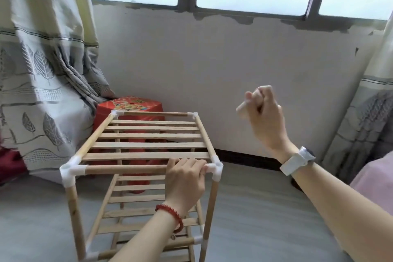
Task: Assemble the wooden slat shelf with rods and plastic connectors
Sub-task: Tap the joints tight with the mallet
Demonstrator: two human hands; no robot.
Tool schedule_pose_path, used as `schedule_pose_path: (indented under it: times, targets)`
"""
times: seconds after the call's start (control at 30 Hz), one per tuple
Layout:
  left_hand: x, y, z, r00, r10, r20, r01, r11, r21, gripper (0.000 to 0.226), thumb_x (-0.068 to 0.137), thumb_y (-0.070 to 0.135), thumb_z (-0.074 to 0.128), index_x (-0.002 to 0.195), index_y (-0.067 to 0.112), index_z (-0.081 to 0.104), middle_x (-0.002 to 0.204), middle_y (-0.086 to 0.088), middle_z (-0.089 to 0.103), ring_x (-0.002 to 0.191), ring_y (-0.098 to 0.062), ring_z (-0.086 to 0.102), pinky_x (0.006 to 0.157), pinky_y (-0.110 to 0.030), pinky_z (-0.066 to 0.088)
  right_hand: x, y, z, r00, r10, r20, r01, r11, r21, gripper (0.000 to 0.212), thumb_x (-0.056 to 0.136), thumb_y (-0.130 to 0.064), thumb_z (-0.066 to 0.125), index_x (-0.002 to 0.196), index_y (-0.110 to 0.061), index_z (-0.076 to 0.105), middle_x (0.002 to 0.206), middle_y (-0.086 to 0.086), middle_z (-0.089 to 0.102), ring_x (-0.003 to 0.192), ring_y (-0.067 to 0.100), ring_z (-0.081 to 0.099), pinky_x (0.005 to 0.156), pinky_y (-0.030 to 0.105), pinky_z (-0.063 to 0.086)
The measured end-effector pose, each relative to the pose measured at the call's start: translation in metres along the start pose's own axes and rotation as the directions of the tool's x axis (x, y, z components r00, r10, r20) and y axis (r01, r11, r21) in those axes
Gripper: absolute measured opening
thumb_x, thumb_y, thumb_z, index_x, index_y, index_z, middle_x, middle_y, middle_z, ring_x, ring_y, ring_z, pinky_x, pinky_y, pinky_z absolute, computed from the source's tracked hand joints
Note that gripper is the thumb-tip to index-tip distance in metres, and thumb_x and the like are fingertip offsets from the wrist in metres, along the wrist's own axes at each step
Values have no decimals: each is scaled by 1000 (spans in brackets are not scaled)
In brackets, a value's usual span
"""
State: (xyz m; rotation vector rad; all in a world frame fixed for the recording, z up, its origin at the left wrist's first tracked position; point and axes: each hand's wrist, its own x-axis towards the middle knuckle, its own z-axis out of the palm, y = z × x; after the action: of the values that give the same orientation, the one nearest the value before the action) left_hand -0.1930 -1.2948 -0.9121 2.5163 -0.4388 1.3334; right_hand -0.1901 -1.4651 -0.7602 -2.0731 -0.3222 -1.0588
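While one shelf (140, 168) is gripped by left-hand fingers (187, 165), right-hand fingers (260, 100) are curled round something pale; two slat tiers are counted, grey floor (255, 208) underneath.

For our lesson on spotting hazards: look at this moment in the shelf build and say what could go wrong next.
1. The right hand is raised, gripping a blurred pale piece; a fast movement toward the shelf could miss the near-right connector.
2. The left hand grips the front rod beside that connector, so its fingers could be struck or pinched.
3. Only one hand steadies the shelf; it may wobble.
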Motion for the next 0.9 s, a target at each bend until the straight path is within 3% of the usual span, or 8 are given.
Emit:
schedule_pose_path:
  times: [0.07, 0.13, 0.2, 0.37, 0.43, 0.53, 0.73, 0.9]
  targets:
    - [-1, 2, 1, 1000, -7, -9, 7, 1000, 0, 29, 87, 32, 42, 76, 27, 69, 66, 13, 65, 60, -7, 58, 67, -29, 26, -22, 8, 11, 997, 12, -71, -4, 994, 110, 19, 96, -34, 45, 86, -25, 31, 65, -7, 63, 66, 29, 61, 66, 36, 45]
    - [-1, -1, 1, 1000, -10, -10, 10, 1000, -7, 30, 87, 32, 42, 76, 26, 69, 66, 13, 65, 60, -8, 58, 67, -30, 27, -72, 21, 33, 966, 120, 230, -88, 986, -145, 18, 96, -33, 46, 86, -27, 32, 68, -4, 62, 70, 34, 60, 66, 37, 45]
    - [-4, -3, 0, 1000, 6, -16, -6, 1000, -7, 31, 87, 31, 41, 76, 26, 70, 66, 13, 65, 60, -8, 59, 67, -30, 28, -71, 30, 28, 896, 146, 420, 36, 918, -395, 18, 96, -38, 43, 93, -22, 36, 76, 1, 62, 79, 34, 60, 69, 35, 43]
    - [-1, 0, -1, 1000, -11, 7, 11, 1000, -15, 31, 87, 30, 41, 77, 25, 70, 66, 12, 65, 60, -9, 59, 67, -29, 26, 1, -8, 1, 995, -58, -78, 68, 990, 122, 19, 96, -34, 41, 92, -17, 34, 67, -8, 66, 69, 18, 61, 69, 31, 46]
    - [-2, -2, -2, 999, -17, 37, 18, 999, -32, 30, 86, 28, 42, 82, 24, 71, 69, 11, 67, 63, -9, 61, 69, -29, 29, -38, 0, 25, 994, -12, 110, 14, 1000, -19, 18, 94, -36, 40, 94, -19, 35, 70, -1, 66, 70, 27, 63, 69, 37, 48]
    - [-8, -8, -7, 997, 15, 78, -10, 998, -64, 31, 86, 25, 41, 88, 21, 72, 74, 9, 70, 66, -9, 64, 71, -30, 33, -79, 13, 40, 854, 165, 494, 71, 903, -424, 21, 96, -40, 41, 93, -20, 35, 80, 3, 67, 74, 34, 56, 69, 36, 44]
    - [-6, -10, -15, 990, 80, 113, -67, 991, -118, 14, 80, 16, 63, 91, 16, 71, 76, 6, 70, 68, -10, 66, 68, -29, 52, -23, -11, 22, 999, -49, -8, 50, 991, 125, 21, 94, -42, 42, 91, -24, 33, 71, -3, 68, 67, 28, 61, 65, 34, 47]
    - [-11, -34, -33, 974, 108, 198, -86, 989, -118, 31, 86, 24, 45, 99, 15, 72, 85, 4, 71, 78, -12, 67, 78, -31, 55, -81, 17, 57, 906, 197, 376, -75, 946, -316, 21, 95, -39, 44, 90, -21, 35, 69, 0, 58, 68, 32, 52, 62, 33, 39]
